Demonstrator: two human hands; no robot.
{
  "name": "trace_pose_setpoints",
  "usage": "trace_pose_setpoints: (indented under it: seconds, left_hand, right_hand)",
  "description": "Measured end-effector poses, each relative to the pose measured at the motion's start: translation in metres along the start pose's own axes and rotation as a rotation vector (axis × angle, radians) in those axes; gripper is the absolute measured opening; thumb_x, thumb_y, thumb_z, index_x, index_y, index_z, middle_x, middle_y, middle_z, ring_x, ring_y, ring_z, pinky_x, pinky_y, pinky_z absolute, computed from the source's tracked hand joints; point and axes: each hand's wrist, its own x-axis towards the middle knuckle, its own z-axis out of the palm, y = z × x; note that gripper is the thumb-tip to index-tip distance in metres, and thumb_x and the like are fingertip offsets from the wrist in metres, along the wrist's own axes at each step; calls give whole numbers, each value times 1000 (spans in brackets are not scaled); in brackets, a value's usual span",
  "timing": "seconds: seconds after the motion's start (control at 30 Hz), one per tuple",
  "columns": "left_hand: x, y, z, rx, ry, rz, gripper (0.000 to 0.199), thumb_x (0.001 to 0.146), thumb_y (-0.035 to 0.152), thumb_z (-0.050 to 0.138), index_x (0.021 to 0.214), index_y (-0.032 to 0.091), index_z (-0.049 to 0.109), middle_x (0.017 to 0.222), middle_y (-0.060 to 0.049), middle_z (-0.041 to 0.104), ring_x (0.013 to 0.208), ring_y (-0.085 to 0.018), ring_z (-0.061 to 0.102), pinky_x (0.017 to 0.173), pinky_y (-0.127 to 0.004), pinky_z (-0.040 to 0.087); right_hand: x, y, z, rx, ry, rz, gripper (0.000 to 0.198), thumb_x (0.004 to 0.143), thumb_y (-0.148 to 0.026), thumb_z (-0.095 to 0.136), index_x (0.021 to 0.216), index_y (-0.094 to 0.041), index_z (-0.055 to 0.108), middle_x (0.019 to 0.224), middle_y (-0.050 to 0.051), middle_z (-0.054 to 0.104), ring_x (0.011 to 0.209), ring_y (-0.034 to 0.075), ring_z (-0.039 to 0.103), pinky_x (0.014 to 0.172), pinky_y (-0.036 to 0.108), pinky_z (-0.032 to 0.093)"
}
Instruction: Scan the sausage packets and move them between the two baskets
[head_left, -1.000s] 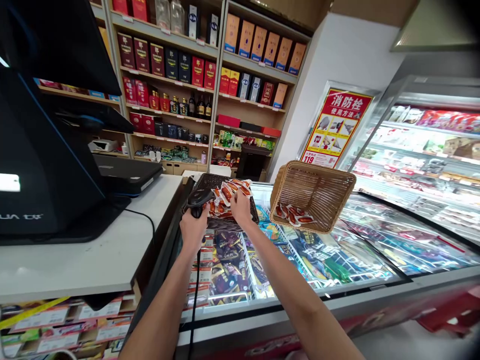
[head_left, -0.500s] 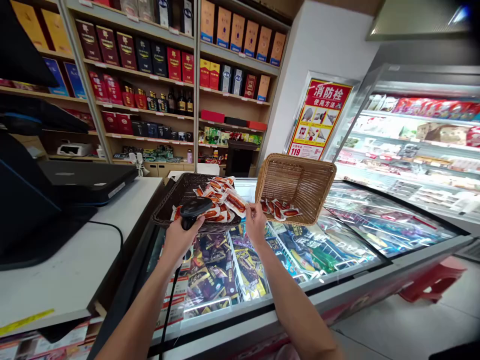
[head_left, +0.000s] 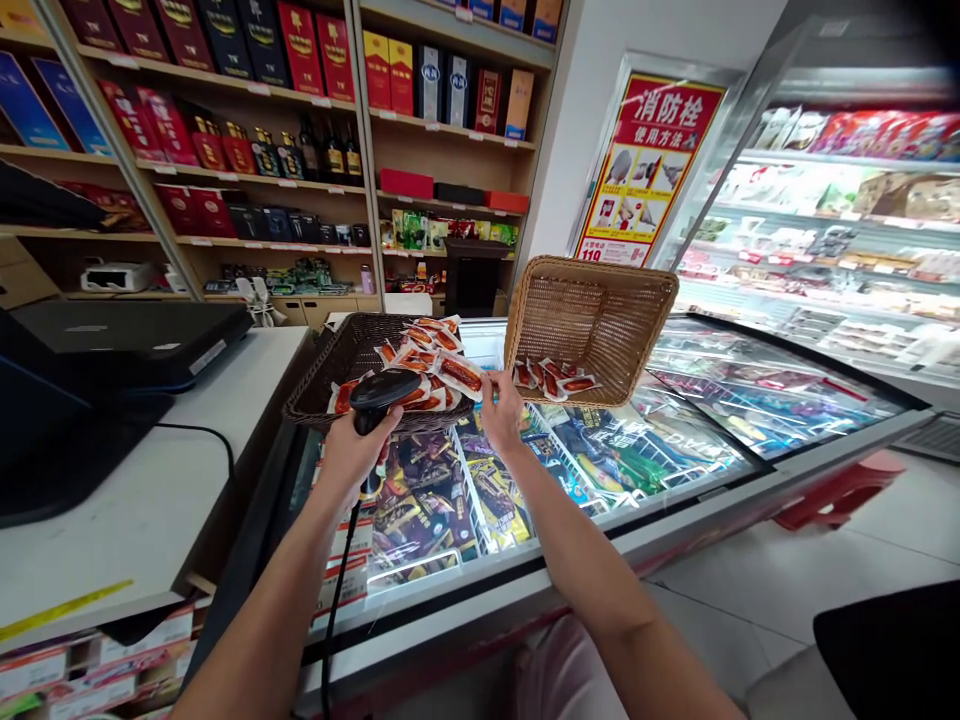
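Note:
My left hand point(head_left: 352, 455) is wrapped round the handle of a black barcode scanner point(head_left: 386, 388), whose cable hangs down over the freezer edge. Between the fingertips of my right hand point(head_left: 501, 408) is the end of a packaged sausage point(head_left: 459, 374) in a clear and white wrapper. The scanner's head is just left of that pack. Beneath both lies a dark brown wicker basket point(head_left: 304, 392) with several more wrapped sausages point(head_left: 431, 335) piled in it. To the right of my right hand, a light tan wicker basket point(head_left: 630, 330) stands tilted, with several small sausage packs point(head_left: 555, 380) at its bottom.
Both baskets rest on a glass-topped chest freezer point(head_left: 600, 455) full of packaged goods. A white counter point(head_left: 165, 490) with a black device point(head_left: 135, 340) stands on the left. Shelves of boxes and bottles line the back. A red stool point(head_left: 840, 495) is on the floor at right.
The view has tilted down, so the scene sits higher in the picture. My hands keep hold of the scanner and the sausage pack, in nearly the same place over the dark basket.

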Motion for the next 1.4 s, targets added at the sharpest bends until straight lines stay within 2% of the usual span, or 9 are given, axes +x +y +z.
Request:
trace_pose_setpoints:
  seconds: [0.1, 0.33, 0.5, 0.9, 1.03, 1.2, 1.3, 1.4]
  left_hand:
    - [-3, 3, 2, -31, -72, -82, 50, 68, 62, 80, 59, 22, 51, 44, 1, 54, 39, -13, 46, 42, -25, 34]
    - [-6, 9, 4, -66, -95, -97, 48, 66, 58, 82, 59, 23, 50, 45, 1, 53, 40, -13, 45, 43, -26, 35]
    - [-9, 15, 2, -23, -117, -103, 47, 69, 58, 79, 56, 23, 51, 46, -1, 54, 43, -15, 48, 45, -27, 37]
    - [-11, 14, 3, 11, -150, -51, 50, 72, 63, 76, 55, 23, 50, 43, -1, 54, 40, -14, 47, 45, -27, 34]
    - [-12, 15, 2, 22, -139, -59, 49, 71, 60, 78, 55, 23, 50, 43, -1, 54, 39, -15, 47, 45, -27, 35]
    - [-7, 6, 2, 98, -136, -14, 50, 68, 62, 78, 50, 24, 51, 42, -2, 55, 39, -18, 50, 44, -28, 35]
    - [-5, 3, 3, 128, -111, -20, 51, 67, 64, 77, 50, 24, 52, 40, -2, 55, 38, -18, 50, 43, -28, 34]
    - [-7, 6, 3, 97, -107, -12, 49, 69, 62, 77, 52, 23, 52, 41, -2, 55, 39, -17, 49, 44, -28, 36]
  right_hand:
    - [-1, 4, 0, -31, -15, -35, 40, 107, -53, 32, 88, -25, 53, 91, 8, 66, 87, 21, 64, 84, 36, 54]
    - [-3, 9, 2, -28, -19, -108, 36, 108, -47, 31, 96, -24, 56, 97, 11, 64, 96, 24, 64, 92, 42, 55]
    - [-4, 10, 4, -12, 29, -165, 34, 110, -46, 34, 93, -24, 54, 98, 11, 65, 92, 22, 65, 90, 39, 55]
    - [-3, 10, 5, -67, 5, -157, 43, 111, -52, 27, 89, -25, 52, 96, 11, 65, 91, 20, 65, 85, 37, 57]
    - [-3, 11, 5, -52, -13, -146, 40, 110, -49, 30, 92, -25, 55, 96, 11, 65, 92, 22, 65, 87, 41, 58]
    - [-4, 11, 7, -30, 22, -155, 35, 110, -46, 33, 92, -25, 56, 95, 11, 66, 94, 22, 66, 89, 40, 56]
    - [-4, 7, 7, -18, 67, -121, 35, 108, -49, 35, 90, -25, 54, 94, 10, 67, 91, 22, 67, 87, 38, 56]
    - [1, 9, 2, -46, 204, 75, 36, 105, -54, 38, 89, -25, 51, 95, 10, 66, 87, 22, 66, 84, 38, 55]
